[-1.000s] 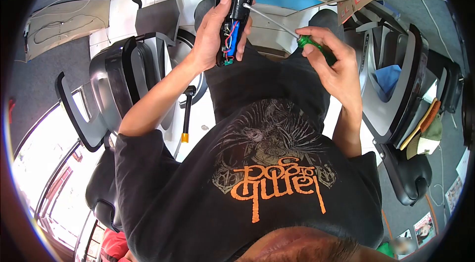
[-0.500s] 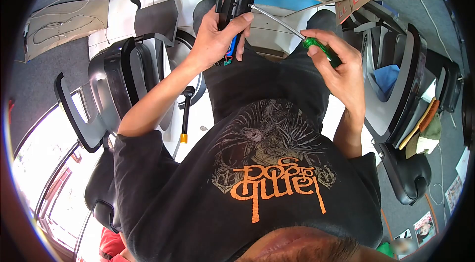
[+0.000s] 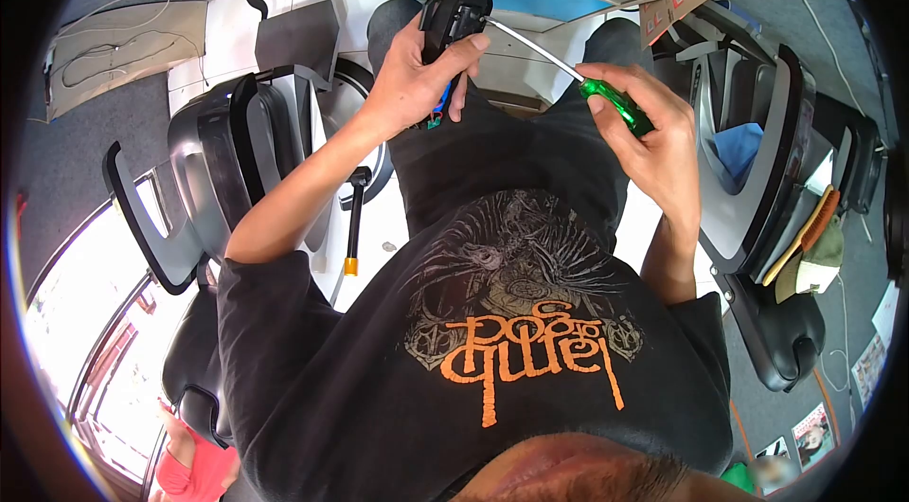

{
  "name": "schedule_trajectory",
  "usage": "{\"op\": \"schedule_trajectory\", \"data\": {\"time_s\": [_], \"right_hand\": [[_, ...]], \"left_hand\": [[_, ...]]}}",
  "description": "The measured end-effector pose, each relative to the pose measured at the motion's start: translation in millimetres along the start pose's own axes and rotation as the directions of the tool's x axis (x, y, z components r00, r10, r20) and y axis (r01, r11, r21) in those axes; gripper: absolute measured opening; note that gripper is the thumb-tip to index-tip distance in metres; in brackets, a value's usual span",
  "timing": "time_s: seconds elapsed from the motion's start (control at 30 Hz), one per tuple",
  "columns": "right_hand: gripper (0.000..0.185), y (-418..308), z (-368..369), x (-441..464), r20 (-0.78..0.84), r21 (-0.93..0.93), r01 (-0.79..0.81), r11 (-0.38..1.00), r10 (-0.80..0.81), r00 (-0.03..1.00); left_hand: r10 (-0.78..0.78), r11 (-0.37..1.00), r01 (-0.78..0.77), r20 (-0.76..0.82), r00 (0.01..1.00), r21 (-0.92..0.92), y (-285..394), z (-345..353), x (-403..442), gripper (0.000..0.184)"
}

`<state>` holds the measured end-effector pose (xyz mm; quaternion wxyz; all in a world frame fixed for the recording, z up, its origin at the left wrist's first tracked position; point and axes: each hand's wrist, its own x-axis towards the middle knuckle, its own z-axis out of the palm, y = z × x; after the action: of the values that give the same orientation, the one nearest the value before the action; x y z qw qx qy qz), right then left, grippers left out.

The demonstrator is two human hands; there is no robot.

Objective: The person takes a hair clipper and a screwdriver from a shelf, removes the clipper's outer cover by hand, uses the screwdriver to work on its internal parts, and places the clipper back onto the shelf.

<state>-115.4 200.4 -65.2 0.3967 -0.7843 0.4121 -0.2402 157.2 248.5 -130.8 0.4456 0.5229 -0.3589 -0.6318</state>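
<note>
My left hand (image 3: 423, 76) is wrapped round a black hair clipper (image 3: 456, 14), held above my left thigh with its blade end pointing away from me. Below the palm, a blue part and a small green piece at the clipper's lower end show past my fingers. In my right hand (image 3: 653, 128) is a screwdriver (image 3: 611, 99) with a see-through green handle, gripped between thumb and fingers. Its long metal shaft slants up to the left, and the tip meets the clipper's right side near the blade end. Whether the tip sits in a screw is too small to tell.
Barber-style chairs with grey and black armrests stand at my left (image 3: 213, 142) and right (image 3: 757, 170). A blue cloth (image 3: 739, 152) and an orange-brown brush (image 3: 820, 220) lie on the right one. A person in a red shirt (image 3: 199, 469) is at lower left.
The clipper has dropped slightly toward me and turned a little in my left hand. The screwdriver's tip has followed it. At lower left, the person in red has moved, and an arm now shows.
</note>
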Motion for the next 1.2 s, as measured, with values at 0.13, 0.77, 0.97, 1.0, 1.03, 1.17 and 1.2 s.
{"op": "schedule_trajectory", "data": {"time_s": [0.13, 0.77, 0.97, 1.0, 1.03, 1.17, 1.2], "right_hand": [[0.030, 2.1, 0.1, -0.3, -0.002, -0.004, -0.004, 1.000, 0.004, 1.000], [0.030, -3.2, -1.9, -1.8, -0.001, -0.039, 0.036, 0.999, -0.036, 0.999], [0.030, -4.4, -0.6, -1.3, -0.001, -0.037, 0.013, 0.999, -0.013, 1.000], [0.030, -4.6, -0.3, -1.3, 0.001, -0.035, 0.009, 0.999, -0.009, 1.000], [0.030, -4.3, -0.2, -1.5, -0.006, -0.030, 0.014, 0.999, -0.014, 1.000], [0.030, -3.0, -1.5, -1.7, -0.015, -0.037, 0.016, 0.999, -0.017, 1.000], [0.030, -3.0, -2.2, -1.7, -0.013, -0.046, 0.011, 0.999, -0.012, 1.000]], "left_hand": [[0.009, 1.000, -0.009, 0.003, 1.000, -0.001, -0.7, -0.4, 0.5, 0.030], [0.004, 1.000, -0.004, 0.005, 1.000, 0.004, -1.1, 0.3, -0.1, 0.030], [-0.009, 1.000, 0.009, -0.011, 1.000, 0.008, -0.4, 1.3, -0.6, 0.031], [-0.007, 1.000, 0.007, -0.012, 1.000, 0.008, -0.3, 1.3, -0.7, 0.031], [-0.006, 1.000, 0.006, -0.012, 1.000, 0.008, -0.3, 1.2, -0.6, 0.031], [-0.007, 1.000, 0.008, -0.010, 1.000, 0.019, -0.7, 0.6, -0.1, 0.031], [-0.010, 1.000, 0.010, -0.008, 1.000, 0.022, -0.8, 0.5, 0.1, 0.031]]}}
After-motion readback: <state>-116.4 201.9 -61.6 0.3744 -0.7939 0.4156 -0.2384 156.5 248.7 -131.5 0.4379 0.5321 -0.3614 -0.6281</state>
